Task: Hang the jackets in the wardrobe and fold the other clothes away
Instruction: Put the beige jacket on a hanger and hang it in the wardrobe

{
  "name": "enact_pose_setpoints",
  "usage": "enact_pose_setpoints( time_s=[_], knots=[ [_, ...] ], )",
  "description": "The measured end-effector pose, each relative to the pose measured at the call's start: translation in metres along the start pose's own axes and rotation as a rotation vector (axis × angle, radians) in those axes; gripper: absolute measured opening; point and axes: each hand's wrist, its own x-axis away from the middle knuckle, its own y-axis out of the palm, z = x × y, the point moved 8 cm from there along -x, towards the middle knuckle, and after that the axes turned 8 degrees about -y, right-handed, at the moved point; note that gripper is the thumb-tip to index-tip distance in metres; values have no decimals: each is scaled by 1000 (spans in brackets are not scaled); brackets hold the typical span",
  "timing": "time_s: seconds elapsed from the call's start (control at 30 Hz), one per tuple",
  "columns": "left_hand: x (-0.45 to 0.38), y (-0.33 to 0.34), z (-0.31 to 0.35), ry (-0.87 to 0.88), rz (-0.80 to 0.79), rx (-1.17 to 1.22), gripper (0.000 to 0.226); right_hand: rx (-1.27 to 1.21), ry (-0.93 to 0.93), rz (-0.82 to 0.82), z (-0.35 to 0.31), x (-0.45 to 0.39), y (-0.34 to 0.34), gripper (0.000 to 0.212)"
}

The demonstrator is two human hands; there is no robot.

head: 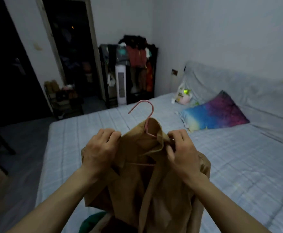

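Held up over the bed (pixel 221 157), the tan jacket (pixel 154 190) sits on a pink hanger (pixel 148 115), left hand (pixel 100 152) and right hand (pixel 182 155) gripping its collar; squaring the shoulders likely precedes carrying it to the wardrobe (pixel 137 71) beyond the bed.

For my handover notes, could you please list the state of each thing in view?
tan jacket: on the hanger, held above the bed
pink hanger: inside the collar, hook free
left hand: grips the jacket
right hand: grips the collar
clothes rack: open, full
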Motion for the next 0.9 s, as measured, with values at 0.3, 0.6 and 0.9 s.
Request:
enact_pose_setpoints(
  time_s=[0.3,0.6,0.9],
  knots=[
    [-19,-155,56,-22,181,-200,10,-121,-293,160,-81,-29,-109,19],
    [15,-317,120,-158,350,-425,8,-448,-452,202,-166,-29,-169,15],
    [132,-495,144,-313,306,-713,14,-771,-675,-22,-335,29,-180,19]
  ],
)
